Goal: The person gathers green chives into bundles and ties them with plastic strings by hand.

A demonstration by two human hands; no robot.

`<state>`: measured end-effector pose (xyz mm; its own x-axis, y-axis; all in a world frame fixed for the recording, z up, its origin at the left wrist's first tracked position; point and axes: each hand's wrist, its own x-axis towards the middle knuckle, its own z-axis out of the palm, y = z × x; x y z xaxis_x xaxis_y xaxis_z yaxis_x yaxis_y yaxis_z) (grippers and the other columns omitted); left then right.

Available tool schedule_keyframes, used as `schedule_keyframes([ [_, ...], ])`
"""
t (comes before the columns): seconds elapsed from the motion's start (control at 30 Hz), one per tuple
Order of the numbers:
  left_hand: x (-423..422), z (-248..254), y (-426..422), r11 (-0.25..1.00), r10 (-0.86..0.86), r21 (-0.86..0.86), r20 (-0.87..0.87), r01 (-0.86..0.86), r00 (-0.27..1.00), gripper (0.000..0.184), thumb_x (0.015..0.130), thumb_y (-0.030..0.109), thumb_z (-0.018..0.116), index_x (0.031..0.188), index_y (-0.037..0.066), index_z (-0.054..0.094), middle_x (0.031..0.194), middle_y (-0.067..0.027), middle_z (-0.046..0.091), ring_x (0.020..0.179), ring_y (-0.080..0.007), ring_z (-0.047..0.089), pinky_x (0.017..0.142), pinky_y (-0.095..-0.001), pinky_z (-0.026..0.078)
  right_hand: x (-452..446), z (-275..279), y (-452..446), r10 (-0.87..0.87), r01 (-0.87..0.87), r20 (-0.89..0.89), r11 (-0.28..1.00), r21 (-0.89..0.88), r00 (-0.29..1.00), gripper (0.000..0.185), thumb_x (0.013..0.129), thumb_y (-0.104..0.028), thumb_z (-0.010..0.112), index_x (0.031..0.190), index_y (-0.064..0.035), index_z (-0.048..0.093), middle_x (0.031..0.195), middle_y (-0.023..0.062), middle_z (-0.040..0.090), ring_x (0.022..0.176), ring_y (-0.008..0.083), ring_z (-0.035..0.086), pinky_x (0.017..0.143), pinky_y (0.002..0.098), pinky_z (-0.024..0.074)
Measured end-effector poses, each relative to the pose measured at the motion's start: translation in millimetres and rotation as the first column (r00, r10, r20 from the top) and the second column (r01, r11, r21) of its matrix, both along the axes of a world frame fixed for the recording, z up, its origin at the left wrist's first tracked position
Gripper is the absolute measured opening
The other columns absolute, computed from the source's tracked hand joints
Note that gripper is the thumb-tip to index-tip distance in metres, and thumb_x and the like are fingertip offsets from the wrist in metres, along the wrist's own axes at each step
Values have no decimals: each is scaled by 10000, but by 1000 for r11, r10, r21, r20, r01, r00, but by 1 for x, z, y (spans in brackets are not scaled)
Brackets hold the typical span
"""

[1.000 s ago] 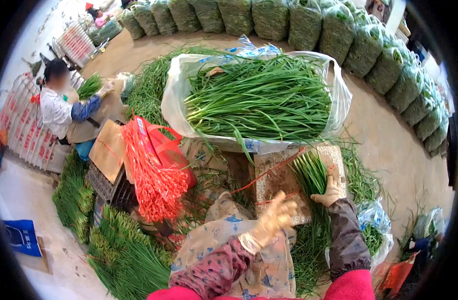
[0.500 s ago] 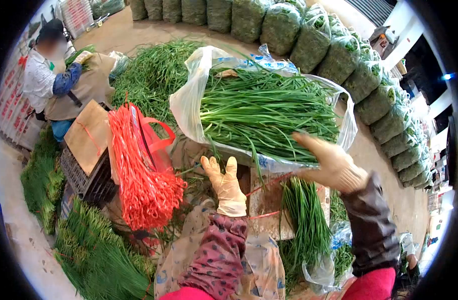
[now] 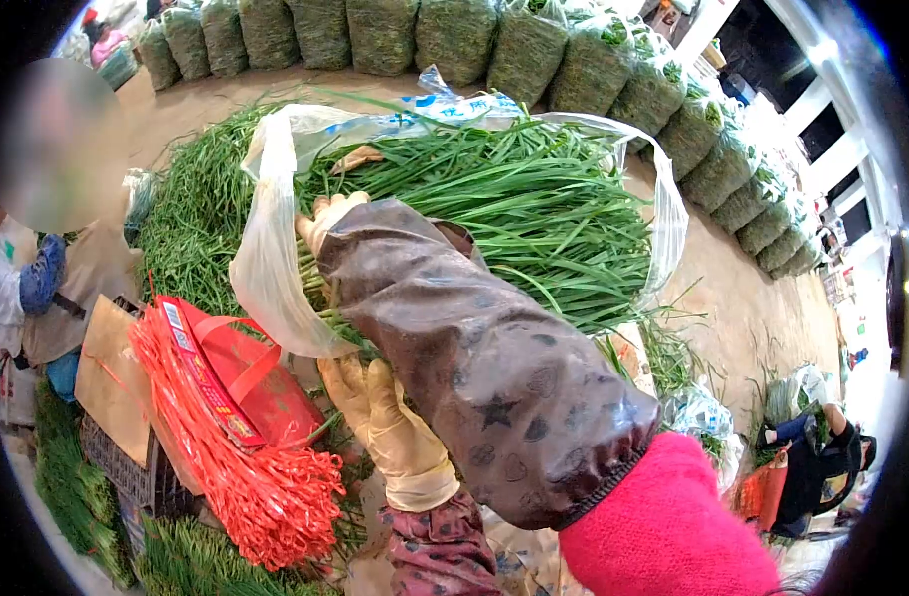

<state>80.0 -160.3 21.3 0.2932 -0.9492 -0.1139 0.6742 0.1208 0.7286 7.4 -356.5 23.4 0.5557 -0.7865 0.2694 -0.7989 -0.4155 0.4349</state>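
Note:
A clear plastic bag point(image 3: 266, 238) lies spread open with a thick pile of long green chives point(image 3: 554, 228) inside. Across the pile reaches my right arm; my gloved right hand point(image 3: 330, 214) rests over the stem ends at the bag's left side, its visible fingers stretched out. The brown sleeve hides much of that hand and the stems. Below the bag's near edge, my gloved left hand point(image 3: 395, 437) points upward with fingers extended and nothing visible in it. Whether its fingertips touch the plastic I cannot tell.
Red ties point(image 3: 246, 447) hang beside a red bag point(image 3: 266, 377) at the left. Loose greens point(image 3: 191, 209) heap behind it. A co-worker point(image 3: 47, 278) sits at far left. Filled bags point(image 3: 385, 40) line the back and right. Bundled chives point(image 3: 196, 556) lie at lower left.
My right hand has swung from the bag's right side across to the stem ends at its left. My left hand is nearer the bag's lower left edge. The view has shifted.

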Motion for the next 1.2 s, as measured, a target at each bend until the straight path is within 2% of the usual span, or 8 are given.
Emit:
schedule_keyframes([
  [0.17, 2, -8, -4, 995, -26, 94, -8, 27, 1000, 751, 875, 225, 659, 1453, 26, 224, 1421, -139, 373, 1312, -265, 347, 1089, -431, 281, 7, 0, -6, -53, 51, 4, 979, 199, 999, 340, 783, -233, 662, 1076, -74, 599, 1000, 82, 613, 878, 207, 589, 744, 299, 495],
  [0.33, -1, -22, -3, 975, 183, 79, 244, -208, 952, 755, 880, 259, 655, 1450, 20, 222, 1405, -141, 382, 1284, -262, 379, 1059, -425, 324, 22, 13, -14, -158, 154, -30, 876, 457, 987, 384, 744, -276, 692, 1069, -87, 617, 1002, 81, 632, 890, 224, 603, 759, 319, 503],
  [0.53, 1, 10, -1, 917, 391, -163, 544, -364, 742, 773, 886, 305, 641, 1444, -16, 212, 1394, -147, 379, 1208, -264, 442, 997, -401, 377, 33, 28, -22, -224, 237, -98, 765, 598, 970, 437, 697, -327, 728, 1060, -101, 640, 1003, 80, 654, 905, 245, 620, 778, 344, 514],
  [0.77, -5, 11, 3, 900, 433, -387, 727, -202, 533, 559, 913, 92, 523, 1407, -55, 305, 1431, -208, 365, 1268, -342, 436, 1025, -398, 395, 24, 53, -30, -302, 172, 61, 686, 707, 951, 499, 642, -386, 771, 1050, -118, 666, 1005, 79, 680, 923, 269, 640, 799, 373, 526],
  [0.83, -7, 13, 6, 920, 371, -370, 720, -129, 586, 545, 883, 15, 501, 1397, -49, 330, 1418, -203, 392, 1287, -335, 431, 1034, -400, 391, 6, 75, -29, -416, 85, 310, 702, 707, 855, 517, 627, -403, 783, 1047, -123, 673, 1006, 79, 687, 928, 276, 645, 805, 381, 529],
  [0.9, -8, 12, 6, 943, 258, -331, 665, -33, 700, 548, 868, -9, 500, 1391, -46, 343, 1408, -193, 411, 1292, -316, 430, 1043, -401, 381, -24, 92, -29, -520, -79, 618, 724, 685, 590, 358, 713, -254, 733, 1040, -121, 676, 877, 38, 682, 827, 164, 621, 801, 305, 494],
  [1.0, -13, 9, 6, 959, 47, -264, 497, 100, 866, 556, 846, -44, 513, 1383, -31, 372, 1388, -160, 453, 1311, -260, 416, 1063, -394, 347, -54, 100, -32, -495, -341, 773, 703, 625, 396, 403, 706, -229, 816, 1044, -63, 673, 878, 24, 672, 803, 132, 602, 749, 288, 489],
  [1.2, -30, 1, 7, 952, -132, -165, 537, 257, 833, 651, 844, -6, 563, 1441, 5, 302, 1458, -147, 369, 1347, -277, 344, 1111, -375, 256, -58, 142, -7, -487, -198, 660, 699, 687, 572, 350, 734, -219, 778, 1007, -34, 659, 841, 36, 667, 769, 128, 596, 705, 290, 484],
])
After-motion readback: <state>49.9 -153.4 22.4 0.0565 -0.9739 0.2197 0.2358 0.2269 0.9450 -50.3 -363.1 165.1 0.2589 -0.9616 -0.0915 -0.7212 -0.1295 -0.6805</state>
